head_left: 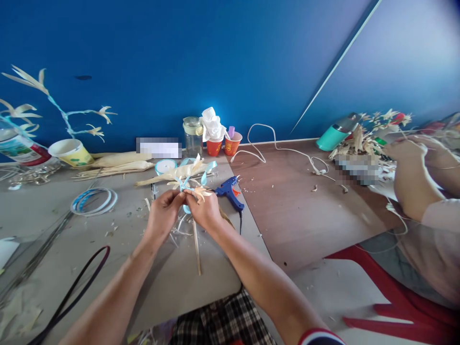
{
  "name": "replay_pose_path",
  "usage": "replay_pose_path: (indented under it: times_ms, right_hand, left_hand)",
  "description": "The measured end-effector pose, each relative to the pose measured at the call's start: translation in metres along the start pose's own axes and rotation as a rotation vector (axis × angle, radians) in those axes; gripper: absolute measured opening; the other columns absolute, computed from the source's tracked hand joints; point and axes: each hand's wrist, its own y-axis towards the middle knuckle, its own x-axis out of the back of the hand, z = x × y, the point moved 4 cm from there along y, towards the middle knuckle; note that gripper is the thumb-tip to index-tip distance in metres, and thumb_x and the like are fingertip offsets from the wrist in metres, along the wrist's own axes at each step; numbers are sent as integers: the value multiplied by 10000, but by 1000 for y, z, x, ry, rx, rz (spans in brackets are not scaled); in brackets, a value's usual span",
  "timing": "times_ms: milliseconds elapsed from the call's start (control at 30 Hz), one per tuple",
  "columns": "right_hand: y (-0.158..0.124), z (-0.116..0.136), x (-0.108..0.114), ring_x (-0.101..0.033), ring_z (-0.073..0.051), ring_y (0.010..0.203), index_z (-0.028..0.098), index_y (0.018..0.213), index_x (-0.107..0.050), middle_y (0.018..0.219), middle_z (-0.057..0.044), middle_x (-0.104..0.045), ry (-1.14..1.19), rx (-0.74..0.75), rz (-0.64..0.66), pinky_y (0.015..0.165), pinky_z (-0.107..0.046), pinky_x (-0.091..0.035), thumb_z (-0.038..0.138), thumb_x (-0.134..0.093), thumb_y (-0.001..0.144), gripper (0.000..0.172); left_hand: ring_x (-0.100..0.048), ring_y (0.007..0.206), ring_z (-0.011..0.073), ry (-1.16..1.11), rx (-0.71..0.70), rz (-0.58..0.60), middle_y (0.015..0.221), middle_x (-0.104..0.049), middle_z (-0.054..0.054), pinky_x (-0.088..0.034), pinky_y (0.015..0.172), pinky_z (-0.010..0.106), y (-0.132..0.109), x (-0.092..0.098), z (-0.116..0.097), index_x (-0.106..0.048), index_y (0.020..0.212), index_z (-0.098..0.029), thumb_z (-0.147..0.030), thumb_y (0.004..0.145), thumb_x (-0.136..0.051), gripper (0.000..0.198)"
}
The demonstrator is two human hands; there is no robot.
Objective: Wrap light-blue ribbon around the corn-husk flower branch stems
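My left hand (163, 213) and my right hand (205, 209) meet over the grey table (172, 278), both pinched closed on a small dried-leaf flower (190, 189) wrapped with light blue ribbon (208, 171). A thin pale stick (197, 251) hangs down from the flower toward me. A longer dried leaf piece (168, 175) lies just behind the hands.
A blue glue gun (230, 191) lies right of my hands. Ribbon rolls (94, 201), a yellow cup (72, 152), a jar (193, 136), orange cups (223, 143) and a white cord (283, 149) stand further back. Another person's hands (413, 167) work at the right; a red chair (395, 297) is below.
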Motion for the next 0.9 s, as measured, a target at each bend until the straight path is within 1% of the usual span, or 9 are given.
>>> replay_pose_path:
  times_ms: [100, 167, 300, 400, 533, 633, 733, 800, 900]
  right_hand:
    - [-3, 3, 0, -688, -235, 900, 232, 931, -730, 945, -82, -744, 44, 8, 13, 783, -297, -479, 247, -506, 873, 232]
    - [-5, 4, -1, -687, -222, 925, 251, 958, -720, 977, -65, -744, 106, 14, 24, 797, -284, -477, 234, -514, 870, 224]
    - [-4, 5, 0, -683, -199, 940, 249, 986, -704, 1006, -40, -739, 295, -46, -9, 810, -277, -482, 235, -537, 851, 215]
    - [-3, 3, 1, -678, -187, 858, 224, 912, -707, 932, -35, -741, 421, -135, -48, 776, -277, -489, 271, -574, 822, 167]
    - [-2, 1, 4, -634, -163, 723, 207, 814, -693, 798, -14, -715, 461, -214, -92, 697, -266, -471, 301, -618, 777, 126]
    - [0, -1, 4, -593, -139, 634, 194, 773, -672, 685, 9, -666, 539, -250, -67, 624, -242, -445, 293, -614, 769, 116]
    - [2, -4, 6, -563, -133, 603, 183, 711, -654, 625, 11, -614, 612, -284, -47, 573, -230, -425, 312, -570, 808, 182]
    - [2, -4, 13, -578, -144, 669, 187, 739, -671, 689, -8, -631, 540, -244, -129, 619, -237, -443, 297, -541, 837, 196]
    - [2, 0, 26, -604, -162, 857, 198, 885, -700, 910, -59, -651, 368, -79, -299, 763, -254, -469, 230, -505, 865, 199]
  left_hand:
    - [-601, 697, 160, -99, 55, -35, 731, -679, 24, -478, 683, 259, -1, -1, 1, -713, 814, -159, -412, 763, -649, 266]
    - [-590, 649, 146, -168, 84, -62, 691, -660, 16, -481, 655, 255, -2, -2, 0, -699, 795, -153, -434, 751, -661, 287]
    - [-586, 615, 126, -288, 101, -87, 675, -652, 7, -473, 626, 243, -3, -6, -1, -683, 781, -152, -431, 737, -682, 283]
    - [-616, 653, 142, -433, 103, -84, 712, -671, 16, -490, 656, 270, -4, -9, -1, -674, 788, -158, -413, 728, -696, 263]
    - [-629, 679, 143, -539, 98, -54, 749, -687, 20, -496, 694, 297, -3, -12, 0, -669, 773, -164, -385, 723, -709, 230]
    - [-615, 666, 117, -585, 104, -67, 767, -684, 7, -490, 687, 280, -1, -10, 1, -666, 762, -169, -362, 719, -721, 204]
    - [-596, 633, 99, -607, 117, -95, 764, -669, -6, -492, 670, 275, 1, -6, 1, -656, 756, -167, -341, 691, -750, 208]
    - [-581, 605, 90, -603, 125, -99, 752, -660, -8, -486, 640, 266, 2, -5, 1, -649, 749, -164, -345, 675, -763, 226]
    - [-565, 569, 80, -580, 123, -85, 709, -646, -11, -474, 612, 251, 2, -5, 0, -640, 730, -159, -373, 672, -764, 254]
